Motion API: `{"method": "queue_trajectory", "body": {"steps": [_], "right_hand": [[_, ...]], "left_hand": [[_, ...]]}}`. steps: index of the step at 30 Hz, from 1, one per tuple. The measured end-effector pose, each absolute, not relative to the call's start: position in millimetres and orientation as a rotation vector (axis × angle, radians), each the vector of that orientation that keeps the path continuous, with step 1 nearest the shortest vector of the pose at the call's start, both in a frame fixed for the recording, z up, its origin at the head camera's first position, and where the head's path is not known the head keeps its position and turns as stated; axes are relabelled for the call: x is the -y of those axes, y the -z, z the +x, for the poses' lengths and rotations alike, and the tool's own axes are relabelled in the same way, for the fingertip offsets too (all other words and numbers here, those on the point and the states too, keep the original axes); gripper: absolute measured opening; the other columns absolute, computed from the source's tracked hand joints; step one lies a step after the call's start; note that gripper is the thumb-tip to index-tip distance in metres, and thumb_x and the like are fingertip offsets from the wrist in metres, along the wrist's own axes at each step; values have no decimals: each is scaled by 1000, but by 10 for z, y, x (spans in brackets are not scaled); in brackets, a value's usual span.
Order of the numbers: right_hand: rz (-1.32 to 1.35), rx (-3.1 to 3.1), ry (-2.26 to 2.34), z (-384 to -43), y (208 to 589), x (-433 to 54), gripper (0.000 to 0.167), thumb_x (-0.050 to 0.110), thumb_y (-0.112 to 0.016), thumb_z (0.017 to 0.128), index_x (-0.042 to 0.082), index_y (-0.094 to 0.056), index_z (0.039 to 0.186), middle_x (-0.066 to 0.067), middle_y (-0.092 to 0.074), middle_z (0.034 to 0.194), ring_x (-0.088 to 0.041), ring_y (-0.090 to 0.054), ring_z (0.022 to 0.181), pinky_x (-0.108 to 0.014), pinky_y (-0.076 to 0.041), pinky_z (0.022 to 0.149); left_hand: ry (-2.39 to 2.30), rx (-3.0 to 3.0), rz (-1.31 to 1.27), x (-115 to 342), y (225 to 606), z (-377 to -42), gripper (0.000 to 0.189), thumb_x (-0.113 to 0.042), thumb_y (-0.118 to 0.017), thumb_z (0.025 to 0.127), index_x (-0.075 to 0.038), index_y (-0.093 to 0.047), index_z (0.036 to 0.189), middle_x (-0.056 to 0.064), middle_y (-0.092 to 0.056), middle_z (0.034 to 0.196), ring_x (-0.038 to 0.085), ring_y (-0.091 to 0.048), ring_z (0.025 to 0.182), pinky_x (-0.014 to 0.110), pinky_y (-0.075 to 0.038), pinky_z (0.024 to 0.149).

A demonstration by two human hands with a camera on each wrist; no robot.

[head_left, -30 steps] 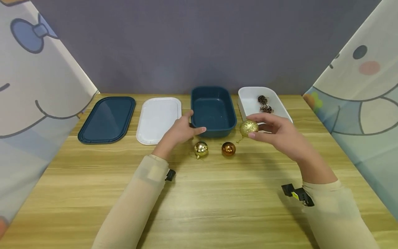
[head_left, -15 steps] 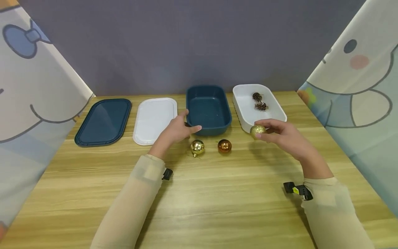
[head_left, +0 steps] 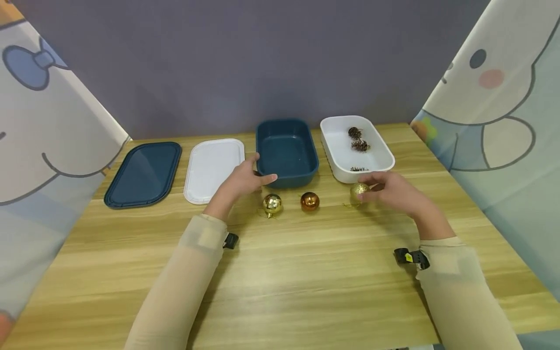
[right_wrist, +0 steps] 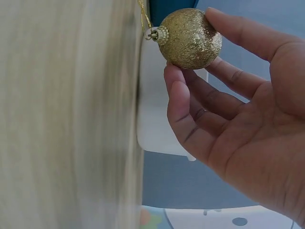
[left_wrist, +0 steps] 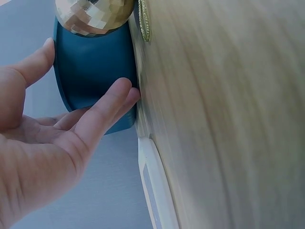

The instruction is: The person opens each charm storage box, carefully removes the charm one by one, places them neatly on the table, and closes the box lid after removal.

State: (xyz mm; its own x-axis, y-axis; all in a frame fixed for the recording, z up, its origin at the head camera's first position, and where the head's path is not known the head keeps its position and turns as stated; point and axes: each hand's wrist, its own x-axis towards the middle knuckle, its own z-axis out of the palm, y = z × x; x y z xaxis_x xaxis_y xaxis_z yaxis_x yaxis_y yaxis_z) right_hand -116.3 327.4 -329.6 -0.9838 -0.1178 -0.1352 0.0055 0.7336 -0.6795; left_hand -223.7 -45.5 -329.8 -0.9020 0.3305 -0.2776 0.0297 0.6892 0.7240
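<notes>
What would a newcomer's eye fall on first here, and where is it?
The glittery gold bauble pinched in the right hand, in front of the white container, strikes first. Next come the faceted gold bauble and copper bauble on the table, in front of the dark blue container.

Between your sleeves (head_left: pixel 175 287), open bench (head_left: pixel 306 277) is running from the near edge up to the mirrored bauble (head_left: pixel 272 204) and copper bauble (head_left: pixel 309 201). Both are lying before the blue tub (head_left: pixel 294 183), leaving you a gap between. Grey backdrop (head_left: pixel 245 68) is closing off the far edge.
</notes>
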Motion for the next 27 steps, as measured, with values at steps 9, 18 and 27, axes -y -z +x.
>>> {"method": "queue_trajectory", "body": {"steps": [9,18,27], "right_hand": [[-179,-2763,1100,-1203,3360,-3265,48,28,-82,95,3,-69,134,-22,-73,131,-28,-72,112,-26,-55,83],[-147,-2742,1129,-1130,3424,-3244,51,29,-82,95,1,-67,137,-24,-71,133,-30,-72,113,-28,-57,82],[-153,-2788,1070,-1154,3415,-3242,52,30,-82,95,1,-67,135,-25,-70,133,-34,-74,113,-31,-57,81]], "left_hand": [[-1086,-2537,299,467,3331,-2243,105,-47,-74,100,-13,-7,173,16,-33,174,38,-50,150,57,-36,127],[-1049,-2541,287,462,3343,-2194,104,-46,-73,101,-12,-6,173,13,-21,179,39,-36,159,58,-33,129],[-1070,-2529,309,470,3333,-2211,104,-46,-72,101,-13,-4,173,18,-34,173,38,-57,143,57,-38,126]]}}
